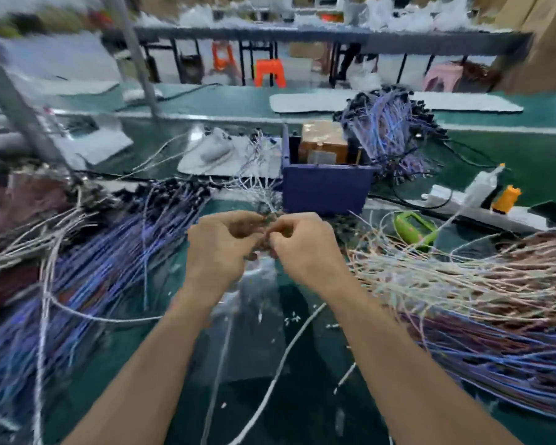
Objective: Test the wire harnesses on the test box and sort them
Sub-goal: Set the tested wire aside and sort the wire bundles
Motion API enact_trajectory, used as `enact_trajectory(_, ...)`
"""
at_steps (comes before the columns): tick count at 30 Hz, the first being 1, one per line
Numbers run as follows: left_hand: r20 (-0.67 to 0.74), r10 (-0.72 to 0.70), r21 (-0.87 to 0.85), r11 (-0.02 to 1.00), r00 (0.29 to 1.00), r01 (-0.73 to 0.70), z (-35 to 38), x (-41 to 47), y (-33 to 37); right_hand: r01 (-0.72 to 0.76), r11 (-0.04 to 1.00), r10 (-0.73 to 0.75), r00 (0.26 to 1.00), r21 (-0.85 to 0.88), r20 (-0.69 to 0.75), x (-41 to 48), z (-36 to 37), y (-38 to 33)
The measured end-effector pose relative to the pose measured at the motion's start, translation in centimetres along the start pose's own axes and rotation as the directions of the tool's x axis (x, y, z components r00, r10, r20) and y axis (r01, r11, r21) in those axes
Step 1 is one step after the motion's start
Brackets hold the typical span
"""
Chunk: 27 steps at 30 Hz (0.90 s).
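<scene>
The wire harness (265,191) is sitting right at the grip, its dark end caught between the two hands while its thin white and bluish wires are fanning away from the fingers toward the blue test box (326,189) just beyond. The left hand (220,248) and the right hand (305,248) are meeting fingertip to fingertip, fingers curled in and pinching that end, though blur is hiding its detail. A left heap (109,252) and a right heap (463,284) of harnesses are flanking the grip.
</scene>
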<state>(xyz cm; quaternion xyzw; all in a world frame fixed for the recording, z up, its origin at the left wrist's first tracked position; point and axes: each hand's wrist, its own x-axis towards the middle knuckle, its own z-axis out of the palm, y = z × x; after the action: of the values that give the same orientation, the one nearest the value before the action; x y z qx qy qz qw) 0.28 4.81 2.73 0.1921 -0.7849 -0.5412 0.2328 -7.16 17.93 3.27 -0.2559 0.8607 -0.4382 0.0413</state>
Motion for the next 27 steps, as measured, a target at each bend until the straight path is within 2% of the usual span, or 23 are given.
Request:
enact_trajectory(3, -0.116, 0.009, 0.213, 0.977, 0.993, 0.016, -4.0, 0.4, -2.0, 0.057, 0.995, -0.043, 0.983, -0.076, 0.177, 2.1, 3.5, -2.0)
enact_trajectory(7, -0.362, 0.098, 0.489, 0.867, 0.927, 0.100, -5.4, -0.1, -4.5, 0.208, 0.944, -0.089, 0.907, -0.256, 0.411, 5.3, 7.3, -3.7)
enact_trajectory(9, -0.390, 0.086, 0.525, 0.839, 0.917, 0.144, -5.3, 0.3, -5.3, 0.252, 0.920, -0.115, 0.906, -0.301, 0.408, 7.0, 8.5, -4.2)
enact_trajectory(12, -0.356, 0.017, 0.558, 0.805, 0.934, 0.199, -5.4, 1.2, -6.0, 0.310, 0.875, -0.162, 0.911, -0.371, 0.379, 9.2, 9.6, -4.7)
enact_trajectory(16, -0.347, -0.076, 0.563, 0.780, 0.935, 0.273, -5.4, 1.9, -6.6, 0.445, 0.724, -0.178, 0.859, -0.527, 0.480, 10.7, 10.2, -5.6)
enact_trajectory(19, -0.376, -0.070, 0.535, 0.798, 0.924, 0.278, -5.6, 1.9, -6.9, 0.513, 0.651, -0.175, 0.818, -0.559, 0.547, 10.7, 9.6, -6.3)
enact_trajectory(21, -0.414, -0.001, 0.538, 0.807, 0.910, 0.246, -5.5, 1.7, -6.6, 0.522, 0.661, -0.181, 0.808, -0.539, 0.561, 10.6, 9.2, -6.2)
enact_trajectory(23, -0.485, 0.110, 0.577, 0.786, 0.868, 0.223, -5.5, 1.5, -6.2, 0.443, 0.766, -0.214, 0.860, -0.467, 0.463, 10.6, 9.1, -5.9)
enact_trajectory(25, -0.548, 0.181, 0.666, 0.686, 0.816, 0.295, -6.5, 1.8, -6.1, 0.398, 0.831, -0.263, 0.896, -0.388, 0.357, 10.7, 9.3, -6.1)
enact_trajectory(27, -0.615, 0.126, 0.665, 0.612, 0.778, 0.427, -8.3, 2.2, -6.4, 0.468, 0.810, -0.310, 0.854, -0.353, 0.419, 10.7, 10.1, -7.0)
